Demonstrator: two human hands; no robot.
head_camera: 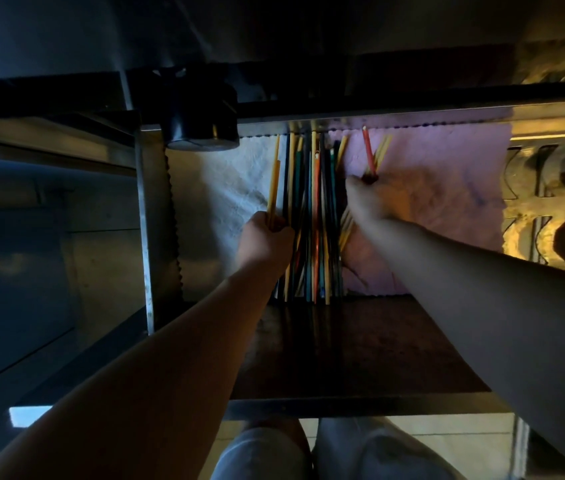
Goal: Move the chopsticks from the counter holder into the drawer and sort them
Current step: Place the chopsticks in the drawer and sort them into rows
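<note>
An open drawer (360, 407) lies below me, dimly lit. A pile of coloured chopsticks (312, 220) in yellow, green, black and orange runs lengthwise down its middle. My left hand (267, 237) is shut on a pair of yellow chopsticks (273, 178) at the pile's left edge, over a white cloth (218, 199). My right hand (366, 199), blurred, grips a few chopsticks, one red and some yellow (373, 154), just right of the pile over a pink cloth (447, 202).
A dark round holder (201, 123) sits on the counter edge above the drawer's back left. A cutlery tray with curved slots (551, 202) fills the drawer's right end. A metal frame (146, 220) bounds the left. My knees (309, 452) are under the drawer front.
</note>
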